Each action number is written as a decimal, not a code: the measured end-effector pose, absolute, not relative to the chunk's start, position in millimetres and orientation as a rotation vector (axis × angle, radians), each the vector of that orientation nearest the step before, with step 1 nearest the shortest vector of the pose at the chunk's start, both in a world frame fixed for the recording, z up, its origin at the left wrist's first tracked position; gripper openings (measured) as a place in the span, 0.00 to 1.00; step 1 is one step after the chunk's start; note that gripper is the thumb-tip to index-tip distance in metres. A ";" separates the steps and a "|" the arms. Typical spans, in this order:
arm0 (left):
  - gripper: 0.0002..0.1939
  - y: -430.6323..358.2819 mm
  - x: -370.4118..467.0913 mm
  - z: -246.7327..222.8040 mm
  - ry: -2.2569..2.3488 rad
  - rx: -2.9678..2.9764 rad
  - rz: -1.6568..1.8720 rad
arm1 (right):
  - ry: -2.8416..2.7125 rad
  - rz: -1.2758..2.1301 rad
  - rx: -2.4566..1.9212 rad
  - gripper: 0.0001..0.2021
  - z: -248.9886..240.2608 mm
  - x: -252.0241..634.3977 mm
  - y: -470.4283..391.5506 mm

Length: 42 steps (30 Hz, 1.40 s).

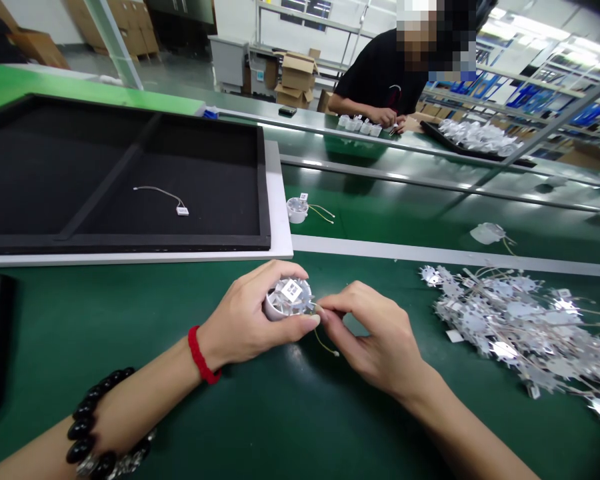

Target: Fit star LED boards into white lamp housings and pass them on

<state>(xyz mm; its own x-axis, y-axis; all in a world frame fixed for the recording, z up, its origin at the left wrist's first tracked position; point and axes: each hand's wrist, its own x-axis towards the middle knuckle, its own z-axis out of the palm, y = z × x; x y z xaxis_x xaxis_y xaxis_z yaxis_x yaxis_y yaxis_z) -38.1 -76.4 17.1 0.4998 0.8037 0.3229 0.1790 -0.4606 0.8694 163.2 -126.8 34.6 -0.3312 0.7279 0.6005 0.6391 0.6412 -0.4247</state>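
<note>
White cup (273, 309) with silver disc (301, 306) and white label (291, 290), held in left hand (253, 310), wire (323, 343) at right hand (380, 330)

Cup: short, round, smooth white wall, open side up and tipped a bit toward the camera. Disc sits in the mouth, shiny, spoked edge, bright glare. Label on top of it, squarish, set at a slant, dark printed marks too small to read. Thin pale yellowish wire hangs off the right side, small whitish connector at its end.

Location: just above the green tabletop (260, 413), near middle of view, between both hands. Left grip: thumb and forefinger clasp the cup from opposite sides. Right grip: thumb and forefinger pressed together at the rim, pinching a thin wire; exact contact partly hidden by fingertips.

Around: heap of silver discs with wires (505, 317) to the right. Second white cup (297, 213) with label and wires, beyond the hands, beside the black tray (210, 167). Small white piece with wire (183, 211) lies in that tray. Red band on left wrist, dark beads further up the forearm. Co-worker (373, 77) across, hands near a row of small white cups (360, 126).
</note>
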 end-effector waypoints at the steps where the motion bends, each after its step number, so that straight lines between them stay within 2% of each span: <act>1: 0.19 -76.4 -38.5 16.4 0.808 1.965 0.983 | -2.061 0.157 -1.072 0.06 34.4 163.0 -127.3; 7: 0.20 -77.6 -40.9 13.9 0.782 2.284 1.075 | -1.961 0.468 -1.158 0.06 41.2 160.1 -130.3; 10: 0.21 -76.8 -39.6 15.5 0.749 2.440 1.144 | -1.829 0.676 -1.194 0.02 45.1 159.2 -130.3; 13: 0.19 -75.6 -37.6 16.7 0.731 2.567 1.206 | -1.760 0.776 -1.181 0.07 46.3 157.9 -130.7; 24: 0.15 -78.1 -34.8 13.4 0.800 2.666 1.221 | -1.914 0.295 -1.334 0.11 38.3 147.6 -138.0; 31: 0.16 -78.4 -34.0 12.5 0.785 2.614 1.204 | -1.918 0.096 -1.183 0.11 38.7 149.8 -135.9; 37: 0.15 -80.1 -33.1 11.4 0.818 2.670 1.235 | -1.928 0.113 -1.202 0.12 38.7 149.4 -136.4; 42: 0.21 -81.1 -34.7 7.9 0.770 2.619 1.168 | -1.911 0.147 -1.264 0.11 39.5 147.9 -137.8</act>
